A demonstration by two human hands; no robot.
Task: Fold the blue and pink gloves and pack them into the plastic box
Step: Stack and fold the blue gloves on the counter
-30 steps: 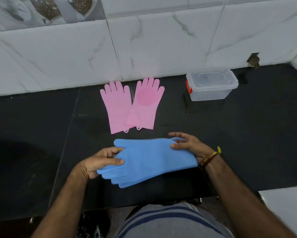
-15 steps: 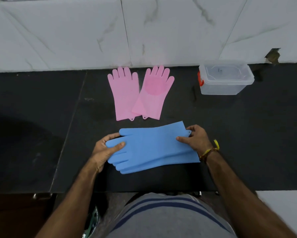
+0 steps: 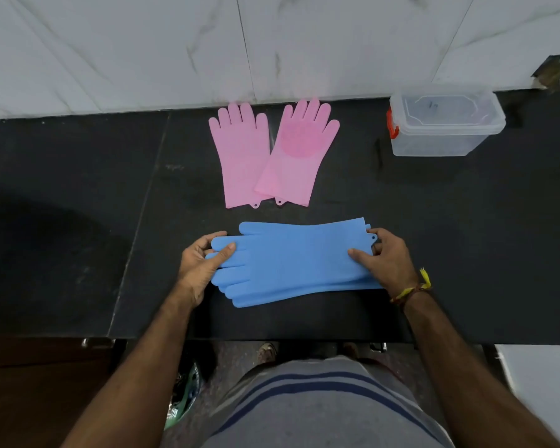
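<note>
Two blue gloves [image 3: 291, 260] lie stacked flat on the black counter [image 3: 78, 221], fingers pointing left, cuffs to the right. My left hand [image 3: 201, 263] grips the finger end, thumb on top. My right hand [image 3: 385, 257] pinches the cuff end, with its thumb pressed on the upper glove. Two pink gloves [image 3: 269, 153] lie side by side behind the blue ones, fingers toward the wall, the right one overlapping the left. A clear plastic box [image 3: 443, 124] with a closed lid and a red latch stands at the back right.
A white marble-tiled wall [image 3: 272, 43] rises right behind the counter. The counter's front edge runs just below the blue gloves. A white surface [image 3: 543, 376] shows at the lower right, and the floor and my striped shirt lie below.
The blue gloves have been laid flatter and squared up, one on top of the other. My head has tilted down, so the wall shows less and the counter more.
</note>
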